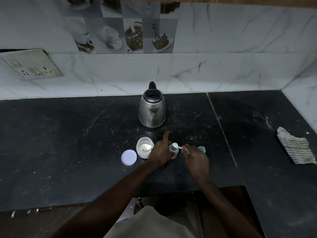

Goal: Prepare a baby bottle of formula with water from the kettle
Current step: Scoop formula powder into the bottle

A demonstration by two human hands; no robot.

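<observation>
A small clear baby bottle (172,151) stands open on the black counter (68,143). My left hand (160,152) grips its side, index finger pointing toward the kettle. My right hand (195,156) pinches the handle of a white scoop (175,145) heaped with powder, held over the bottle's mouth. An open formula jar (144,147) with white powder stands just left of my left hand, its round white lid (129,157) flat beside it. The steel kettle (152,107) stands behind, lid closed, spout toward me. A teal bottle top (202,149) peeks out behind my right hand.
A crumpled striped cloth (295,148) lies at the counter's right. A wall socket plate (32,66) sits on the tiled wall at left. The counter's front edge steps back near my body.
</observation>
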